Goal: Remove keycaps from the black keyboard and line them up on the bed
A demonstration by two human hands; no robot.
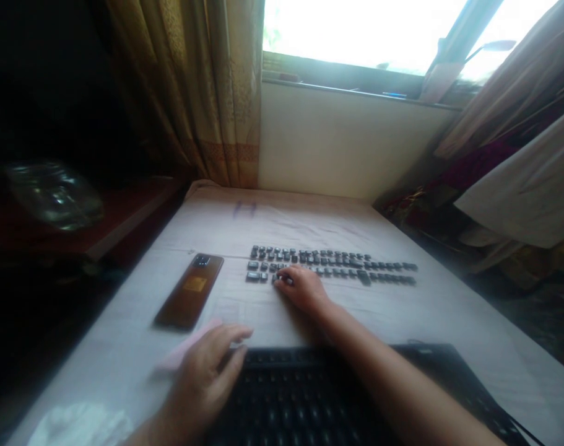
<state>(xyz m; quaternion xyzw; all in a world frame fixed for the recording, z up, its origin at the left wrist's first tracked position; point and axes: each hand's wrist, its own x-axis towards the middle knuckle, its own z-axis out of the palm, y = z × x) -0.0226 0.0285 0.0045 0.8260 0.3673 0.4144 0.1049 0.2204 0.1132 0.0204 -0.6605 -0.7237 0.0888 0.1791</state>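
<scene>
Black keycaps [328, 271] lie in several rows on the pale sheet. Over the left part of the lower rows, my right hand [304, 288] reaches down with thumb and forefinger closed on a small black keycap [275, 279]. My left hand [212, 365] hovers by the top left edge of a black keyboard [286, 396], thumb and fingers apart and nothing between them. A pink cloth [179, 356] shows behind that hand, partly hidden by it. Bare key posts seem to show on the keyboard, though blur hides the detail; my right forearm crosses over it.
A brown phone [191, 291] lies face down left of the keycaps. White crumpled material [80, 424] sits at the near left. A clear plastic object [56, 195] rests on a dark red shelf [124, 217]. A cable [518, 424] runs off the keyboard's right side.
</scene>
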